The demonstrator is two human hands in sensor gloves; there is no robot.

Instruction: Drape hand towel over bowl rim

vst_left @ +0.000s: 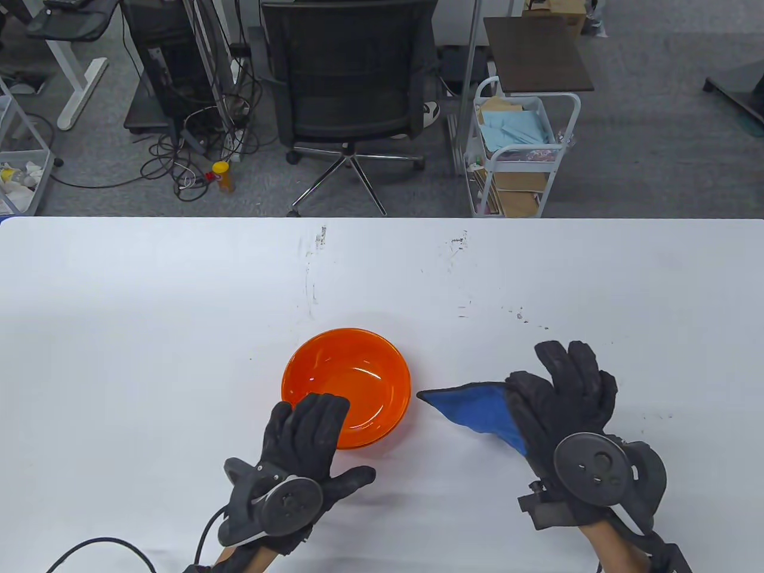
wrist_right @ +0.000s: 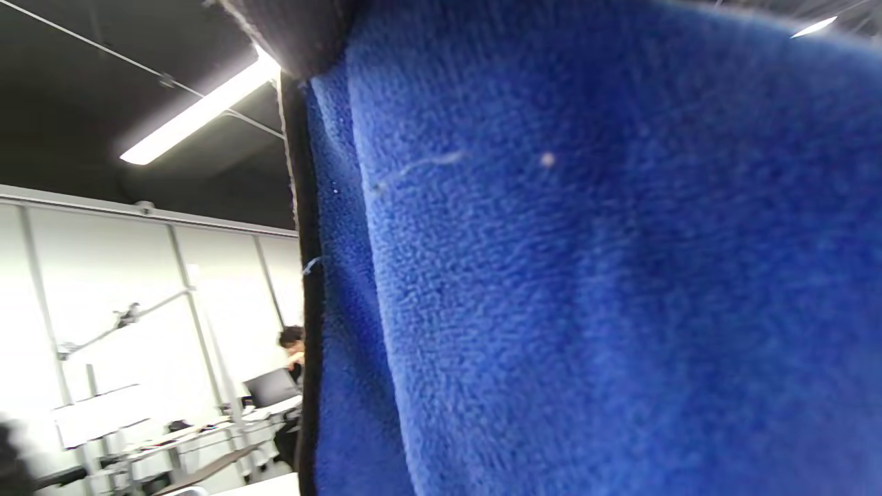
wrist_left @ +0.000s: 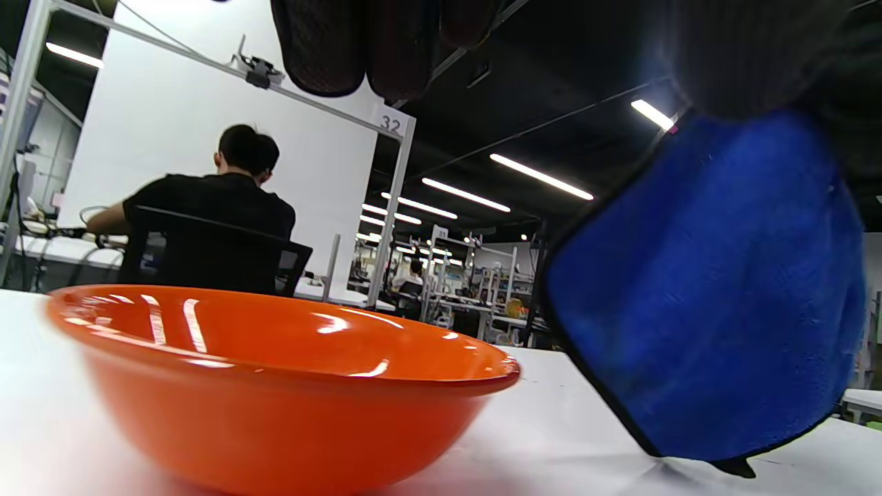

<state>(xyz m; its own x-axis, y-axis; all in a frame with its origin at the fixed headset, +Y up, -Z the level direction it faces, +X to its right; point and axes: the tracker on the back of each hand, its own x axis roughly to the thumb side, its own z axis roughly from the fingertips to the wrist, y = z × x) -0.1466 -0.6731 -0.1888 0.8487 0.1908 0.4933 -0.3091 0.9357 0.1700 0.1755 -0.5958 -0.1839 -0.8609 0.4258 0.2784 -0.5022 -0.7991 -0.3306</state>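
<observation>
Table view: the orange bowl sits upright on the white table. The left hand lies flat with its fingers stretched out over the bowl's near rim; whether they press on the rim or only hover above it cannot be told here. The right hand grips the blue towel with curled fingers, and the cloth juts from under them toward the bowl, its tip just beside the rim, apart from it. Left wrist view: fingertips hang above the bowl, holding nothing; the towel hangs beyond them, its lowest corner at the tabletop, beside the bowl. Right wrist view: the towel fills most of the frame, pinched at the top under a gloved finger.
</observation>
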